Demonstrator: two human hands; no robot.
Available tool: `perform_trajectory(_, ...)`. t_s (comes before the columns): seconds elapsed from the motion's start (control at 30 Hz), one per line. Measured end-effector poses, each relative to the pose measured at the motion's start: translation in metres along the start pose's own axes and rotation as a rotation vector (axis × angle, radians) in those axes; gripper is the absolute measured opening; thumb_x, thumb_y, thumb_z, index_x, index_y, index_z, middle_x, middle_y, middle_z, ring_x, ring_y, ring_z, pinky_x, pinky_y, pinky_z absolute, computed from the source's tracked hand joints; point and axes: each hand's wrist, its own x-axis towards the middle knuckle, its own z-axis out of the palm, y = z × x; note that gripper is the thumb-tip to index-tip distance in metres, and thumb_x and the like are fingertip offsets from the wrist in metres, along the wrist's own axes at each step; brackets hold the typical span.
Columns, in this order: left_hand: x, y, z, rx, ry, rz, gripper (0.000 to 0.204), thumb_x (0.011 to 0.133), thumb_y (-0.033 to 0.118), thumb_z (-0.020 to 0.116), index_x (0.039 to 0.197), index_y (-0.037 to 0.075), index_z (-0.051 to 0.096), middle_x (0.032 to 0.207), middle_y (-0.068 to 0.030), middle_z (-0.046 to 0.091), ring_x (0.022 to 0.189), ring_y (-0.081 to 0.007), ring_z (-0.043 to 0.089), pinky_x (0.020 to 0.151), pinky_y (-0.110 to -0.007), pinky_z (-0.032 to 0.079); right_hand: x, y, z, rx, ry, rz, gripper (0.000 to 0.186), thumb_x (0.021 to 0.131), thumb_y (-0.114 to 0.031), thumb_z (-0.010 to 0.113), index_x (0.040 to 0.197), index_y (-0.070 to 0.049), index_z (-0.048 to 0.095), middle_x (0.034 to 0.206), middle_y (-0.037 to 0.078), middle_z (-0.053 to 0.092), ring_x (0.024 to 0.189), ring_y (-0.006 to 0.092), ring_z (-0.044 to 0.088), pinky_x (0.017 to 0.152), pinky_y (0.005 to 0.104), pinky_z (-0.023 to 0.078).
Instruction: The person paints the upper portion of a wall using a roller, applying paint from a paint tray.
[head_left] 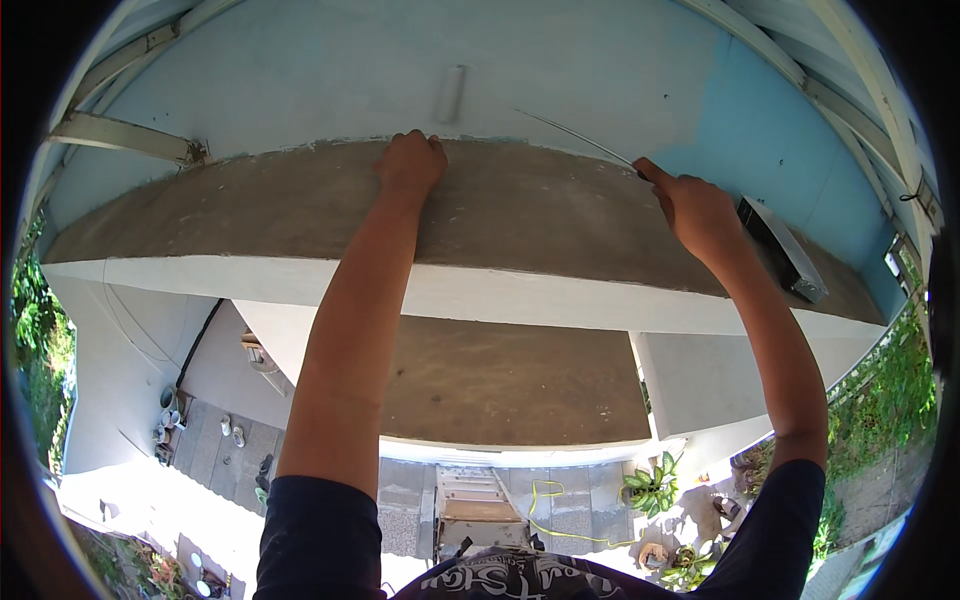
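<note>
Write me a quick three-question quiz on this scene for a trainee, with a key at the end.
1. Which hand grips the thin metal-shafted tool?
2. True or false: the grey box-like object lies on the brown ledge.
3. What colour is the cord on the paving below? A) red B) yellow C) black

Key: 1. The right hand. 2. True. 3. B.

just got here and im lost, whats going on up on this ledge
Someone is reaching over a brown ledge that runs along a grey-blue wall. The right hand grips a thin metal tool, which points left; whether its tip touches the wall is unclear. The left hand is at the ledge's back edge, and I can't tell if it holds anything. A grey box lies on the ledge toward the right end.
</note>
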Motion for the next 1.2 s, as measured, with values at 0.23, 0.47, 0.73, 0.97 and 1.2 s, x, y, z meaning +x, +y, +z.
perform_trajectory(0.23,0.004,0.001,0.001,-0.031,-0.013,0.024,0.044,0.101,0.041,0.047,0.119,0.007,0.068,0.123,-0.0164,0.067,0.120,-0.0355,0.064,0.098,-0.058,0.048,-0.123,0.037,-0.015,0.139,-0.065,0.278,0.040,0.100,-0.017,0.058,0.139,-0.022,0.057,0.080,0.019,0.068,0.076,0.0402,0.068,0.067,0.0513,0.052)
perform_trajectory(0.47,-0.004,0.011,0.005,-0.024,-0.017,0.036,0.045,0.101,0.042,0.047,0.119,0.007,0.068,0.124,-0.0162,0.066,0.121,-0.0340,0.062,0.098,-0.056,0.049,-0.119,0.005,0.008,0.371,-0.020,0.328,0.041,0.100,-0.015,0.057,0.141,-0.018,0.053,0.081,0.023,0.067,0.079,0.0440,0.067,0.068,0.0547,0.050)
perform_trajectory(0.73,-0.006,0.004,-0.003,-0.049,0.018,0.008,0.045,0.101,0.042,0.048,0.118,0.006,0.068,0.123,-0.0180,0.066,0.119,-0.0363,0.064,0.099,-0.057,0.048,0.029,-0.111,-0.036,0.300,-0.091,0.162,0.055,0.099,-0.004,0.048,0.152,-0.006,0.036,0.093,0.022,0.072,0.089,0.0393,0.072,0.076,0.0521,0.058)
perform_trajectory(0.97,-0.007,0.000,-0.008,-0.039,0.005,0.001,0.042,0.102,0.041,0.047,0.120,0.008,0.067,0.126,-0.0140,0.063,0.121,-0.0324,0.062,0.100,-0.059,0.045,0.128,-0.151,-0.078,0.290,0.060,0.081,0.050,0.105,-0.016,0.045,0.154,-0.009,0.035,0.092,0.021,0.071,0.084,0.0383,0.071,0.075,0.0492,0.058)
perform_trajectory(1.2,-0.011,0.000,-0.012,-0.052,-0.003,-0.007,0.042,0.102,0.039,0.047,0.120,0.008,0.067,0.128,-0.0140,0.061,0.124,-0.0322,0.059,0.102,-0.058,0.043,0.008,-0.071,-0.021,0.190,-0.001,0.117,0.056,0.101,-0.014,0.050,0.155,-0.012,0.035,0.084,0.023,0.070,0.079,0.0416,0.071,0.071,0.0534,0.056)
